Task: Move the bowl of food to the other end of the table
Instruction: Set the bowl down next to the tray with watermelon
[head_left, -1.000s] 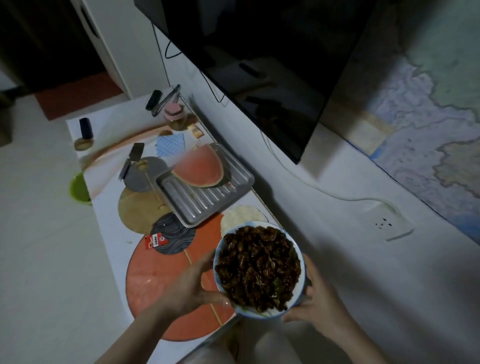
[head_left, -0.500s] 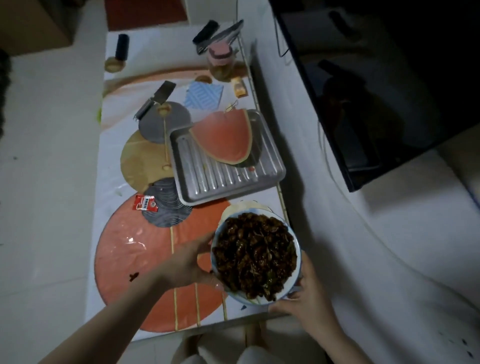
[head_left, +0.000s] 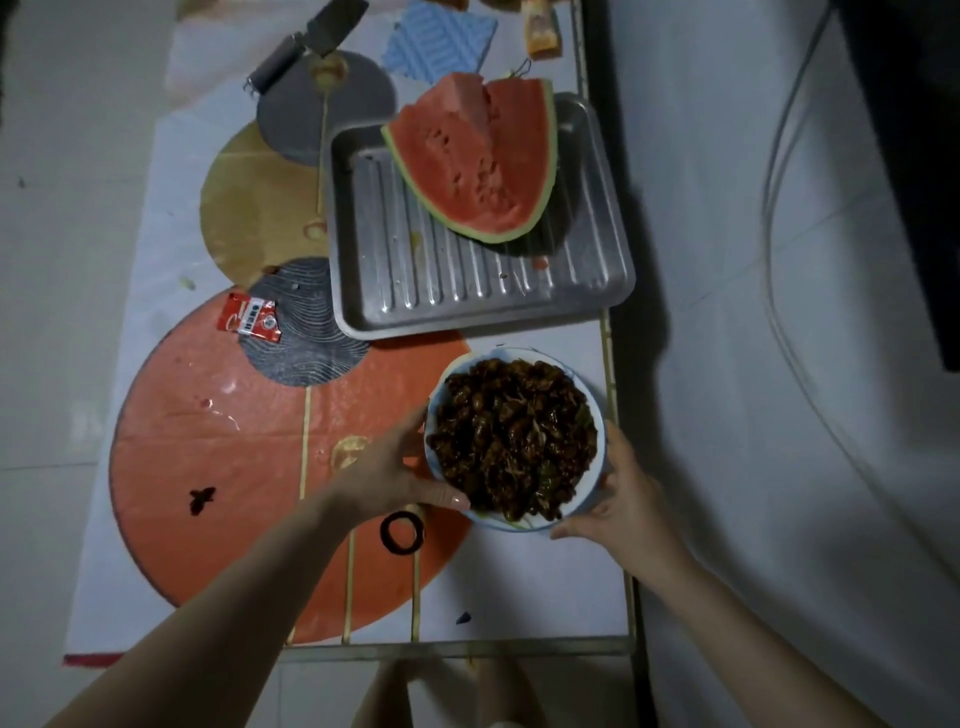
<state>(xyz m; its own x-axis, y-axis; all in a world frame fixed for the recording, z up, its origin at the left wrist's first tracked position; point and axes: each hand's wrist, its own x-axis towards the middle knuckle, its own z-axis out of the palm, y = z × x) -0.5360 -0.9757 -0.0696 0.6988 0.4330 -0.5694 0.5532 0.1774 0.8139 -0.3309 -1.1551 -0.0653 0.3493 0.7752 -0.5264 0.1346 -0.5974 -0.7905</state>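
A white bowl heaped with dark brown cooked food sits over the near right part of the table, just in front of the metal tray. My left hand grips its left rim, thumb on the near edge. My right hand cups the right and near side of the bowl. Whether the bowl rests on the table or is held just above it cannot be told.
A ribbed metal tray with a watermelon wedge stands right behind the bowl. A black hair tie, a red packet, a knife and a blue cloth lie on the patterned cover. A white wall runs along the right.
The view has tilted down and come closer over the table; the far end has left the frame. Both hands keep their grip on the bowl, which stays near the tray's front edge.
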